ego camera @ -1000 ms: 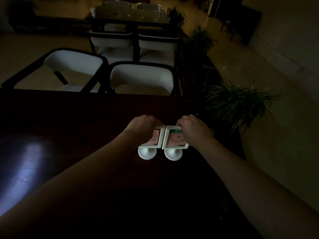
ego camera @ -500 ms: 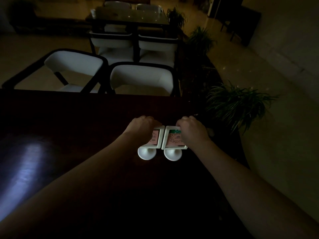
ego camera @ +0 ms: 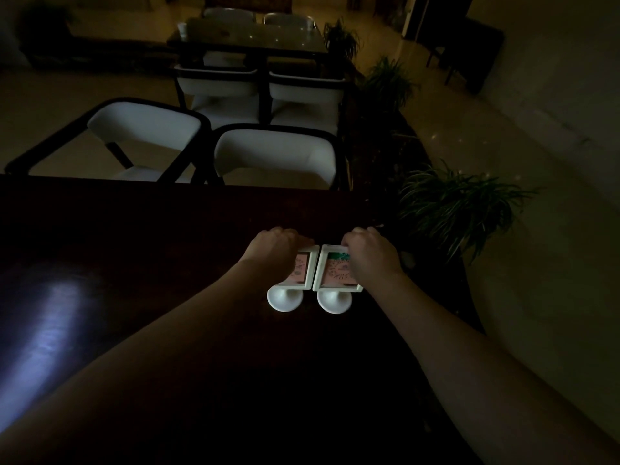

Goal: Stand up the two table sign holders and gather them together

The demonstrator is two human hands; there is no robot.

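Note:
Two white table sign holders with pink cards stand upright side by side on the dark table (ego camera: 167,229), their frames touching. The left sign holder (ego camera: 303,273) rests on a round white base, and my left hand (ego camera: 270,253) grips its top and left edge. The right sign holder (ego camera: 335,275) has a green strip at its top; my right hand (ego camera: 370,255) grips its top and right edge. Each hand hides part of its card.
Two white chairs with black frames (ego camera: 275,156) stand at the table's far edge. A green plant (ego camera: 459,206) sits just off the table's right edge. Another table with chairs (ego camera: 248,38) is farther back. The room is dim.
Both hands stay on the holders; the pair has barely shifted, a little to the left, and remains upright and together.

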